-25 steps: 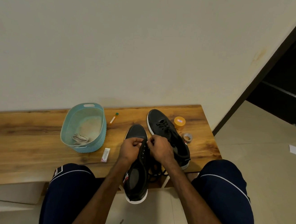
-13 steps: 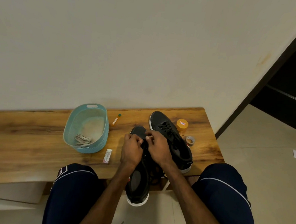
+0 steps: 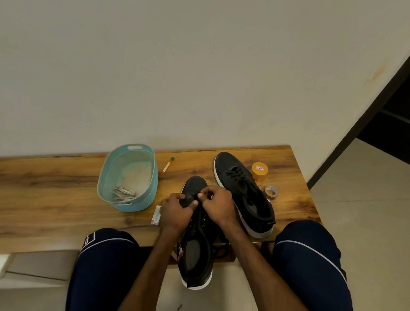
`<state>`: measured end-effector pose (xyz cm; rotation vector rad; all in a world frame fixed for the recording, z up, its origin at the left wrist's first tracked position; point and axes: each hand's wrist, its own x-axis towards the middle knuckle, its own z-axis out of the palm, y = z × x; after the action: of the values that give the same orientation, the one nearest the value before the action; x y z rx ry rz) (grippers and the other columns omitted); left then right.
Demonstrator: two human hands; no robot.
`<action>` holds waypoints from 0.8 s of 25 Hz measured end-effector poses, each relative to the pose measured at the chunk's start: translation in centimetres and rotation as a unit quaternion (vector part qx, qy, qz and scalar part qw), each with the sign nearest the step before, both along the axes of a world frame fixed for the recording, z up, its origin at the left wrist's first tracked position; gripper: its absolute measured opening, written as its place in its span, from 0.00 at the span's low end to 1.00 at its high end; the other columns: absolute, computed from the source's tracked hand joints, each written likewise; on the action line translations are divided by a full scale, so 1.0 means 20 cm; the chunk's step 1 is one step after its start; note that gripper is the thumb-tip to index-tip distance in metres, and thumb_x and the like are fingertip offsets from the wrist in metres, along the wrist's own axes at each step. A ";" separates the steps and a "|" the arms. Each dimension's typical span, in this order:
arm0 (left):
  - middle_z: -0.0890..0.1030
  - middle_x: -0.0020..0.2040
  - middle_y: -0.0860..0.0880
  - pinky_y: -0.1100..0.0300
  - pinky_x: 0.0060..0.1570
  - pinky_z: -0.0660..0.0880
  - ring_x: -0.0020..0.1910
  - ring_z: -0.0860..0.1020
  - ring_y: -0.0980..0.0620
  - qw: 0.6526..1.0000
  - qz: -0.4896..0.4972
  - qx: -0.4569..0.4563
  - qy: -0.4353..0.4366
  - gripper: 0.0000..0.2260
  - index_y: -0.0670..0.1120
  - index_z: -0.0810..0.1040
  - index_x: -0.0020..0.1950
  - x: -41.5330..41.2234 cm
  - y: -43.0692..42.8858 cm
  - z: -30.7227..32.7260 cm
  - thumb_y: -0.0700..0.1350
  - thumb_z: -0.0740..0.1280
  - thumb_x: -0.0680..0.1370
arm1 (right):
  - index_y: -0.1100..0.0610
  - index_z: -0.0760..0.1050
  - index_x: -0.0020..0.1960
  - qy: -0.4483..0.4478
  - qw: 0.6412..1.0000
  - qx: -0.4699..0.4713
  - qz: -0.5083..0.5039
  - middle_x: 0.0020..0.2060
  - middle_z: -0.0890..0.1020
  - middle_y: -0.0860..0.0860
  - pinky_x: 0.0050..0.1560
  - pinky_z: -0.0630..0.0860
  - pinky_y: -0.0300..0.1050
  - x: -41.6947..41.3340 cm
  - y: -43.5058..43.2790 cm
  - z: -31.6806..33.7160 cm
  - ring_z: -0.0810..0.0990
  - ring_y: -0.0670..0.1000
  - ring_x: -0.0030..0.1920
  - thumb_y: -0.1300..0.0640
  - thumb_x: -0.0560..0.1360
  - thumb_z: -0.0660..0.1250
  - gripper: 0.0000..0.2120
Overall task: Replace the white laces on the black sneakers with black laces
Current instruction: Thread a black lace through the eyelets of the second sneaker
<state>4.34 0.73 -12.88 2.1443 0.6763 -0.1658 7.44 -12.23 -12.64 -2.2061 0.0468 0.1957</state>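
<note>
A black sneaker [image 3: 196,252] with a white sole lies toe-away on the wooden bench [image 3: 44,200], its heel hanging over the front edge. My left hand [image 3: 174,214] and my right hand [image 3: 215,204] meet over its front eyelets, each pinching the black lace [image 3: 219,250]. Loose lace hangs beside the shoe's right side. A second black sneaker [image 3: 243,191] with black laces lies to the right. White laces [image 3: 122,193] lie in a light blue basket [image 3: 112,171].
A small orange jar [image 3: 259,170] and a tape roll [image 3: 271,191] sit right of the second sneaker. A thin tube with a green cap [image 3: 168,164] and a small white packet [image 3: 156,215] lie near the basket. My knees flank the shoe; tiled floor lies to the right.
My two hands have shifted slightly toward the toe of the near sneaker and closed in together over the front eyelets. The view tilted a little.
</note>
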 end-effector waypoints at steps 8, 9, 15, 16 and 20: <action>0.84 0.42 0.44 0.51 0.44 0.78 0.44 0.82 0.44 0.998 0.000 0.028 -0.057 0.07 0.42 0.84 0.48 -0.01 0.02 0.07 0.44 0.70 0.75 | 0.48 0.82 0.49 -0.021 0.993 -0.099 0.063 0.47 0.85 0.45 0.60 0.71 0.51 0.00 0.03 0.00 0.81 0.49 0.51 0.49 0.76 0.69 0.05; 0.84 0.40 0.43 0.50 0.44 0.79 0.42 0.82 0.44 0.998 0.013 0.003 -0.064 0.07 0.41 0.85 0.47 -0.02 0.03 0.08 0.41 0.68 0.76 | 0.47 0.82 0.50 -0.020 0.990 -0.111 0.079 0.48 0.84 0.45 0.62 0.68 0.54 0.00 0.04 0.00 0.80 0.50 0.53 0.49 0.76 0.69 0.05; 0.85 0.41 0.41 0.37 0.48 0.80 0.45 0.83 0.38 0.992 0.040 -0.106 -0.053 0.09 0.41 0.86 0.50 -0.03 0.09 0.06 0.38 0.65 0.78 | 0.46 0.82 0.51 -0.036 0.982 -0.134 0.128 0.50 0.81 0.46 0.64 0.59 0.60 -0.02 0.07 -0.01 0.72 0.53 0.59 0.48 0.76 0.67 0.06; 0.85 0.41 0.41 0.37 0.48 0.80 0.46 0.83 0.37 0.991 0.041 -0.116 -0.052 0.09 0.42 0.86 0.50 -0.03 0.09 0.06 0.38 0.65 0.78 | 0.45 0.82 0.51 -0.038 0.982 -0.135 0.128 0.50 0.81 0.46 0.65 0.58 0.61 -0.01 0.08 -0.01 0.72 0.52 0.59 0.48 0.76 0.67 0.06; 0.84 0.41 0.41 0.36 0.48 0.80 0.46 0.83 0.36 0.990 0.042 -0.125 -0.050 0.10 0.43 0.86 0.49 -0.04 0.09 0.06 0.37 0.64 0.78 | 0.44 0.82 0.49 -0.042 0.982 -0.127 0.130 0.47 0.79 0.44 0.66 0.55 0.64 -0.01 0.09 -0.01 0.72 0.52 0.59 0.47 0.75 0.67 0.06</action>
<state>3.51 2.53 -11.65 1.8681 0.6515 -0.0920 7.27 -10.43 -12.81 -2.4696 -0.2782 0.2523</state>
